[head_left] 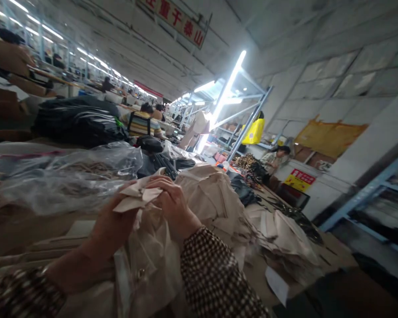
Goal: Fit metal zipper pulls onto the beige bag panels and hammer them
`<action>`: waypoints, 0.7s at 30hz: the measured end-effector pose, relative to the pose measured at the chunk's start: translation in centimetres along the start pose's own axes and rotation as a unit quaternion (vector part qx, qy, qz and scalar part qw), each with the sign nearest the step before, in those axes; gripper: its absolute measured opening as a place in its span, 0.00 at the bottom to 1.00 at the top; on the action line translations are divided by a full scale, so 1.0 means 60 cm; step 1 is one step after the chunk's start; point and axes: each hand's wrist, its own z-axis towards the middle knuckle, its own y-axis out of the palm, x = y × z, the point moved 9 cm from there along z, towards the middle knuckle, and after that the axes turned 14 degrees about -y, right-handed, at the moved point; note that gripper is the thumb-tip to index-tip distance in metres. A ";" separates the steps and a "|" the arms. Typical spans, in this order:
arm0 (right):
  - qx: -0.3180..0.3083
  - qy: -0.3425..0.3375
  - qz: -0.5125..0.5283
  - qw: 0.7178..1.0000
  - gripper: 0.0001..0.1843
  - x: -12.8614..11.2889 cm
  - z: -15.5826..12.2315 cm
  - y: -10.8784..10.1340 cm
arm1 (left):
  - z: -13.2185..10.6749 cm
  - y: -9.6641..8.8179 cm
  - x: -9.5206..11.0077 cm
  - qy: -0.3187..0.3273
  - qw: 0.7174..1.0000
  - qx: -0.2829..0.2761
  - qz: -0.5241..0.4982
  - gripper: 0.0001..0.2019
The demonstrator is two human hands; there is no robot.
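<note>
Both of my hands grip a beige garment (pixel 152 260) by its top edge, which is folded into pointed flaps like a collar. My left hand (pixel 114 218) is closed on the left side of this edge, its fingers mostly behind the cloth. My right hand (pixel 172 201) has its fingers wrapped over the right side, close beside the left. Below them the garment hangs down, with a round metal-looking button or snap on its front. Just beyond my right hand rises a pile of beige fabric pieces (pixel 208 194).
Clear plastic bags (pixel 66 172) lie on the left, with dark folded garments (pixel 79 119) behind. Another beige stack (pixel 281 234) and a white paper piece (pixel 277 285) are on the right. A lit tube lamp (pixel 230 88) leans over the far table. Several people sit farther off.
</note>
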 end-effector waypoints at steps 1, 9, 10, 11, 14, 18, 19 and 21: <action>0.005 0.004 -0.011 1.000 0.19 -0.004 0.003 -0.006 | -0.003 -0.019 0.006 -0.020 0.999 0.025 0.002 0.23; 0.101 0.082 -0.010 0.991 0.22 0.054 -0.002 -0.055 | -0.023 0.003 0.005 -0.273 0.927 -0.070 -0.249 0.09; 0.106 0.082 -0.037 0.990 0.23 0.054 -0.010 -0.056 | -0.026 0.004 -0.006 -0.303 0.904 -0.060 -0.296 0.09; 0.101 0.087 -0.070 0.989 0.20 0.050 -0.019 -0.055 | -0.031 0.005 -0.016 -0.329 0.883 -0.051 -0.330 0.09; 0.052 0.083 -0.161 0.982 0.12 0.008 -0.049 -0.041 | -0.045 0.003 -0.033 -0.378 0.843 -0.037 -0.381 0.08; -0.022 -0.034 -0.263 0.964 0.10 -0.087 -0.084 0.008 | -0.054 -0.007 -0.045 -0.395 0.830 -0.003 -0.393 0.06; -0.054 -0.052 -0.281 0.957 0.11 -0.101 -0.094 0.027 | -0.055 -0.008 -0.047 -0.395 0.831 0.005 -0.391 0.06; -0.111 -0.052 -0.294 0.948 0.16 -0.107 -0.113 0.063 | -0.057 -0.005 -0.050 -0.392 0.837 0.013 -0.382 0.05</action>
